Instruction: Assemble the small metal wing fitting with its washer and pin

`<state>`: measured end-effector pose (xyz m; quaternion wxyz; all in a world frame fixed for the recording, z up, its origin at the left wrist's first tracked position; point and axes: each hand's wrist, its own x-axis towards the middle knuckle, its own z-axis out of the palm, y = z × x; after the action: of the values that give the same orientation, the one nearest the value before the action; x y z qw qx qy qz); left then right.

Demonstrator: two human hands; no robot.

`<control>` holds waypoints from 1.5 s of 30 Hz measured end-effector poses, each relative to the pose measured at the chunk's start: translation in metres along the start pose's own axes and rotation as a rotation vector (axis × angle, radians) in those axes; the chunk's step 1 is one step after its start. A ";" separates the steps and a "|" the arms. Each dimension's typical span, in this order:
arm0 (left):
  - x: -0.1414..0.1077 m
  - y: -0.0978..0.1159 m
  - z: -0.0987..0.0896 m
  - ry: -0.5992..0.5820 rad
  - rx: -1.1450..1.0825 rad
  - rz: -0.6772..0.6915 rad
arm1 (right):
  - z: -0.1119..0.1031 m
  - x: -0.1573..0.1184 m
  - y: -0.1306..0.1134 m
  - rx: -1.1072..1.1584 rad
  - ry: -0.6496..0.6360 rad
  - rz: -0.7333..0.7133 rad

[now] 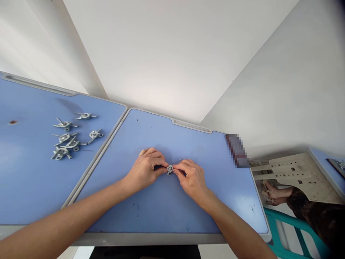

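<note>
A small grey metal fitting (169, 169), with a rounded body and a ring-like lower end, is between my two hands over the right-hand blue desk (161, 208). My left hand (147, 166) pinches its left side with thumb and forefinger. From the right, my right hand (192, 176) grips the other side between thumb and fingertips. The fingers cover the fitting's ends, and its exact kind is too small to make out. On the left-hand desk (29, 190) lie several similar metal fittings (64, 137) with thin rods sticking out, some touching one another.
A narrow seam (97, 154) divides the two desks. A blurred dark rectangular object (237, 151) rests at the right desk's far right corner. White walls (172, 54) stand behind. To the right are a teal chair (293, 230), a beige panel (293, 171) and a person's foot (275, 192).
</note>
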<state>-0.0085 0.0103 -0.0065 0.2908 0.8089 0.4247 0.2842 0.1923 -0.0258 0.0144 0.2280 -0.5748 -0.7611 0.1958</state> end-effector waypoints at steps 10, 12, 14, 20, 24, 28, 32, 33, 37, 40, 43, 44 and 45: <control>0.003 -0.003 0.002 -0.020 -0.037 -0.026 | 0.002 0.000 -0.005 -0.006 -0.009 0.000; 0.003 -0.003 0.002 -0.008 -0.031 -0.024 | 0.001 -0.001 -0.012 -0.048 -0.015 0.005; 0.003 -0.002 0.003 0.010 -0.018 -0.018 | 0.001 -0.004 -0.018 -0.120 -0.009 0.013; 0.004 0.000 0.002 0.004 -0.035 -0.041 | 0.007 -0.008 -0.024 -0.225 0.028 0.049; 0.005 0.001 0.000 -0.019 -0.049 -0.060 | 0.002 -0.005 -0.017 -0.122 -0.014 -0.005; 0.006 0.001 -0.001 -0.035 -0.059 -0.069 | -0.002 -0.004 -0.013 -0.058 -0.048 0.004; 0.006 0.000 -0.003 -0.045 -0.061 -0.062 | -0.003 -0.006 -0.014 -0.072 -0.055 0.009; 0.006 0.000 -0.003 -0.045 -0.062 -0.056 | -0.003 -0.006 -0.014 -0.082 -0.057 0.008; 0.005 0.000 -0.005 -0.044 -0.053 -0.030 | -0.002 -0.009 -0.014 -0.147 0.013 -0.034; 0.004 0.000 -0.005 -0.045 -0.035 -0.012 | 0.001 -0.012 -0.012 -0.162 0.116 -0.105; 0.002 0.000 -0.002 -0.004 -0.001 0.020 | 0.004 -0.015 -0.010 -0.157 0.163 -0.149; 0.002 0.000 0.000 0.017 0.011 0.028 | 0.005 -0.015 -0.010 -0.154 0.165 -0.156; 0.001 0.000 0.001 0.033 0.023 0.033 | 0.006 -0.016 -0.010 -0.150 0.165 -0.159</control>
<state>-0.0070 0.0112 -0.0073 0.2699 0.8141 0.4194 0.2975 0.1844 -0.0439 0.0131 0.2607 -0.5421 -0.7956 0.0716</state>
